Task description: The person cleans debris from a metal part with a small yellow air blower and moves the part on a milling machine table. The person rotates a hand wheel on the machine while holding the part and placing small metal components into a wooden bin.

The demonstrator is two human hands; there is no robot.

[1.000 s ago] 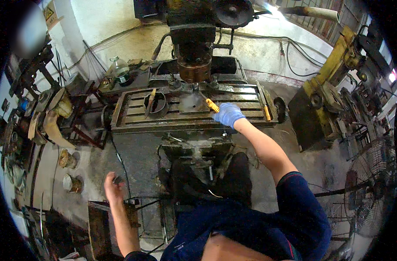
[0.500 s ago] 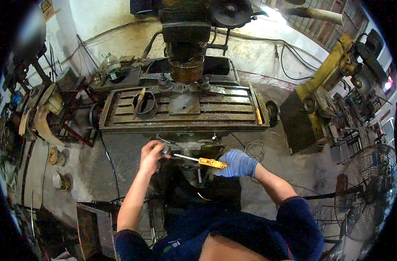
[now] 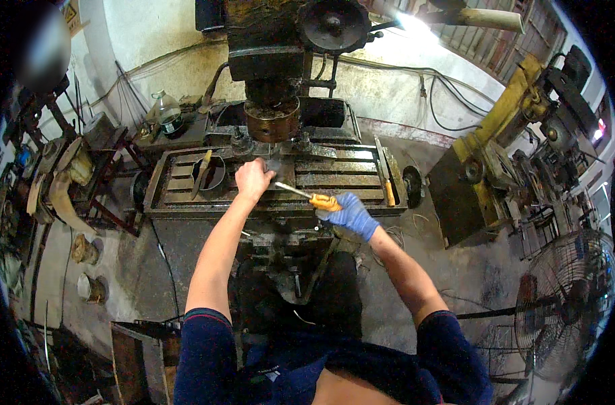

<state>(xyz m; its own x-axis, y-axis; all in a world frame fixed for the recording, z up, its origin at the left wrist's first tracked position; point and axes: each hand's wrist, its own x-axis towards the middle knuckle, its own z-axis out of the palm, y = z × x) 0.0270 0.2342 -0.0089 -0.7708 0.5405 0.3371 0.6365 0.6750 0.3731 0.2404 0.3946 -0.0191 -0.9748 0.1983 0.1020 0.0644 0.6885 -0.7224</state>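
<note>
My bare left hand (image 3: 253,179) is closed, fingertips pinched, over the middle of the slotted milling machine table (image 3: 327,181). What it pinches is small, grey and blurred, and I cannot make it out. In a blue-grey knit glove, my right hand (image 3: 350,214) grips a yellow-handled tool (image 3: 325,202) with a thin metal shaft. The shaft points up and left, its tip close to my left fingers; whether they touch is unclear. Just beyond my left hand hangs the machine's round rusty spindle head (image 3: 271,121).
On the table's left stands a dark pot (image 3: 213,177) with a brush (image 3: 201,173) in it. A long file-like tool with an orange handle (image 3: 389,193) lies along the right end. Floor fan (image 3: 565,304) at right; wooden box (image 3: 137,358) at lower left; plastic bottle (image 3: 168,116) behind.
Both hands have moved forward and up, from in front of the table to over it and its front edge. The yellow-handled tool has stayed in my right hand; the view has shifted slightly.
</note>
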